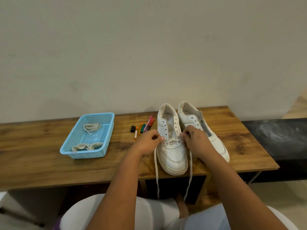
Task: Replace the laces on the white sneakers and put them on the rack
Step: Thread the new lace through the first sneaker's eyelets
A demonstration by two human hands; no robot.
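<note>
Two white sneakers stand side by side on the wooden table [49,163], toes toward me. The left sneaker [172,155] has a white lace [172,141] crossed through its lowest eyelets. Both lace ends hang over the table's front edge. My left hand [147,143] pinches the lace at the shoe's left side. My right hand [194,138] pinches it at the right side. The right sneaker [216,141] has bare eyelets and no lace.
A light blue plastic basket [73,146] at the left holds other cream laces [91,127]. Several coloured marker pens [142,127] lie between the basket and the shoes. A wall rises behind the table, and a dark bench [279,138] adjoins on the right.
</note>
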